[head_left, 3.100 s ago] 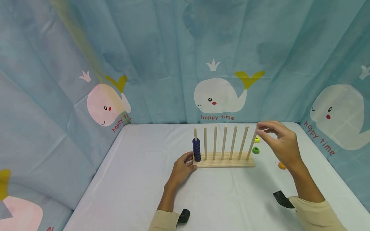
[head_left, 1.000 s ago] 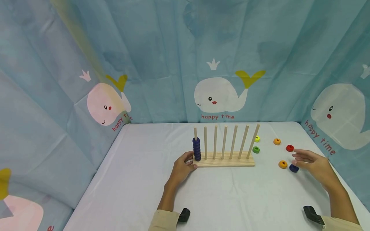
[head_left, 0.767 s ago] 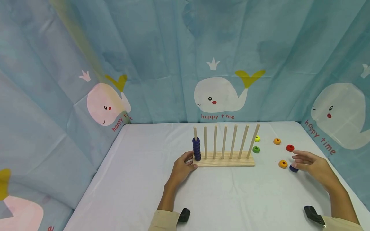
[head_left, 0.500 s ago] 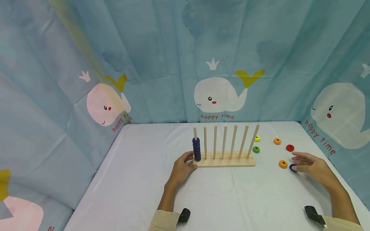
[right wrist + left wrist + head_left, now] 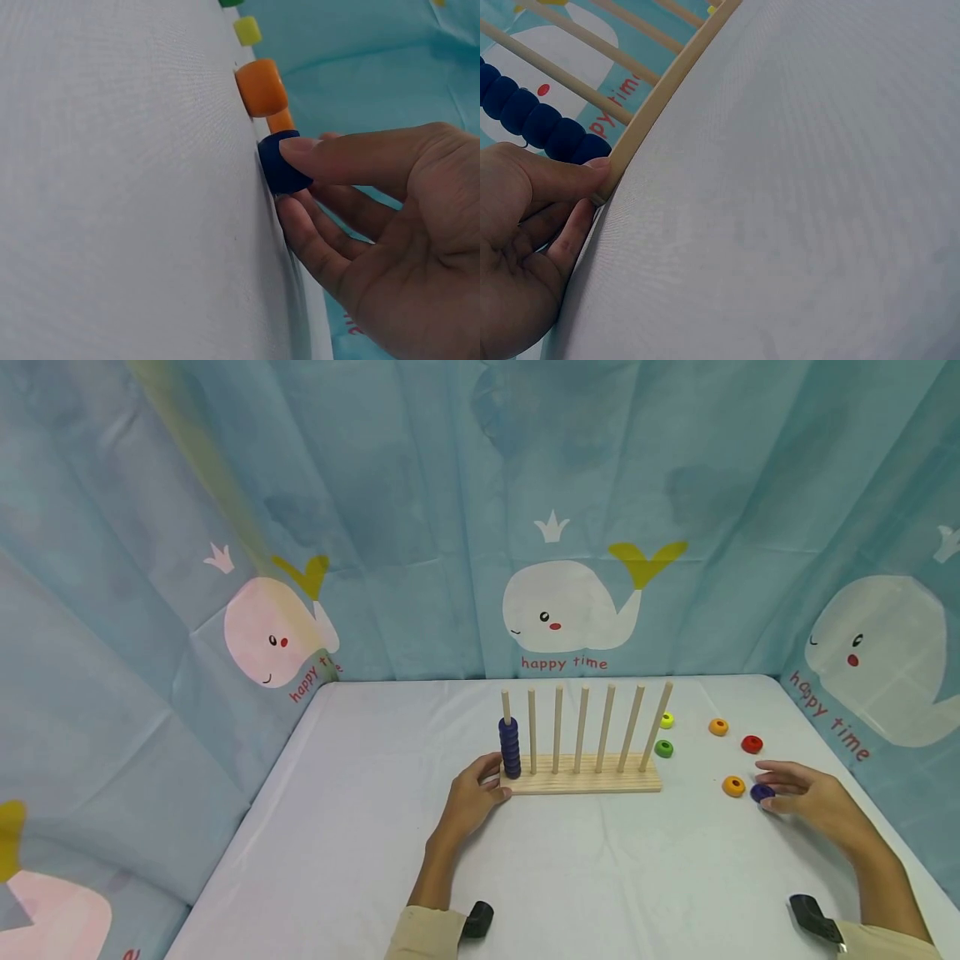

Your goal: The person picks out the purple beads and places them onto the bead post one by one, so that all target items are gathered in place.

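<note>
A wooden abacus frame (image 5: 581,783) with upright pegs stands on the table. Its leftmost peg carries a stack of dark blue beads (image 5: 510,748), while the other pegs are bare. My left hand (image 5: 469,802) grips the left end of the frame's base, thumb and fingers at its edges in the left wrist view. Over on the right, my right hand (image 5: 813,802) pinches a loose blue bead (image 5: 281,161) at the tabletop. Its thumb lies on the bead in the right wrist view, and the other fingers reach round the far side, partly hidden.
Close to the blue bead lies an orange bead (image 5: 733,787); a red bead (image 5: 752,744) and another orange bead (image 5: 718,727) sit farther back. Green (image 5: 663,748) and yellow (image 5: 667,720) beads lie by the frame's right end. A whale-printed curtain (image 5: 420,527) borders the white table (image 5: 337,827).
My right hand has left the top of the rightmost peg and come down right to the loose blue bead, its fingers now around it. The left hand and frame stay put.
</note>
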`<state>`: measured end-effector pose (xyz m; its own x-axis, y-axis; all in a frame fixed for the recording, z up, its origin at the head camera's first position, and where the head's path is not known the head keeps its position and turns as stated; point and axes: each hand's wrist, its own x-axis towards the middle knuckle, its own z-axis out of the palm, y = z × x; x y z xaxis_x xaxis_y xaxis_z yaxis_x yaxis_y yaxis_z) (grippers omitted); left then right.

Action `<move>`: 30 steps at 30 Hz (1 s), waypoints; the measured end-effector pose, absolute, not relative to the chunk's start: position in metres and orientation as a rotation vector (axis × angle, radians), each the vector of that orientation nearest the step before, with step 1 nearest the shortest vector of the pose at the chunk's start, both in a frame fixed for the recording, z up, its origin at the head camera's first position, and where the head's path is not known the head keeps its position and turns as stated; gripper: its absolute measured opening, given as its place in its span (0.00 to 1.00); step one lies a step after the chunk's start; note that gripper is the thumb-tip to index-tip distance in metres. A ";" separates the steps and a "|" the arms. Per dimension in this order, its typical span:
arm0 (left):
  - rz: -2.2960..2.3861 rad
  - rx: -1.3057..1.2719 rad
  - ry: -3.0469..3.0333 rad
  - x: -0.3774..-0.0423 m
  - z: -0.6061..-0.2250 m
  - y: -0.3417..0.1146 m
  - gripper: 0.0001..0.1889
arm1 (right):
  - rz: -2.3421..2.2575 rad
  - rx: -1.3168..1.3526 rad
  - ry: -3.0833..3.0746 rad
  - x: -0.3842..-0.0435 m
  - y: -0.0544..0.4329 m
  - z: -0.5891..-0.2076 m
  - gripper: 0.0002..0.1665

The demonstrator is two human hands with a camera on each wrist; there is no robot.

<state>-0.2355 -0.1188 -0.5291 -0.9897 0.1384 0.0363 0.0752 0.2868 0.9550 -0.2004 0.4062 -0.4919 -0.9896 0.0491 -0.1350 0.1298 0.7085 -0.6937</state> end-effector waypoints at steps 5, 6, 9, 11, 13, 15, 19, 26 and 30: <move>1.853 0.228 2.478 -0.235 -0.528 -0.118 0.32 | -1.130 0.170 2.785 -0.202 0.406 -0.491 0.40; 1.856 0.232 2.478 -0.235 -0.528 -0.118 0.32 | -1.125 0.174 2.785 -0.203 0.406 -0.491 0.40; 1.857 0.236 2.477 -0.235 -0.528 -0.118 0.32 | -1.112 0.171 2.800 -0.203 0.405 -0.491 0.39; 1.857 0.234 2.475 -0.235 -0.528 -0.118 0.32 | -1.098 0.170 2.823 -0.202 0.405 -0.491 0.38; 1.854 0.231 2.474 -0.235 -0.528 -0.118 0.32 | -1.099 0.173 2.839 -0.201 0.405 -0.491 0.38; 1.846 0.229 2.477 -0.235 -0.528 -0.118 0.32 | -1.106 0.194 2.856 -0.199 0.405 -0.490 0.39; 1.831 0.229 2.485 -0.234 -0.528 -0.118 0.32 | -1.130 0.252 2.861 -0.197 0.404 -0.486 0.41; 1.833 0.217 2.484 -0.235 -0.529 -0.118 0.32 | -1.153 0.235 2.881 -0.195 0.397 -0.474 0.41; 1.845 0.208 2.469 -0.235 -0.529 -0.118 0.33 | -1.132 0.206 2.959 -0.195 0.389 -0.469 0.38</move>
<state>-0.2346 -0.1185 -0.5293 -0.9895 0.1392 0.0382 0.0761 0.2780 0.9576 -0.1945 0.3891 -0.4688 -0.9911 0.1326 -0.0152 0.1089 0.7373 -0.6667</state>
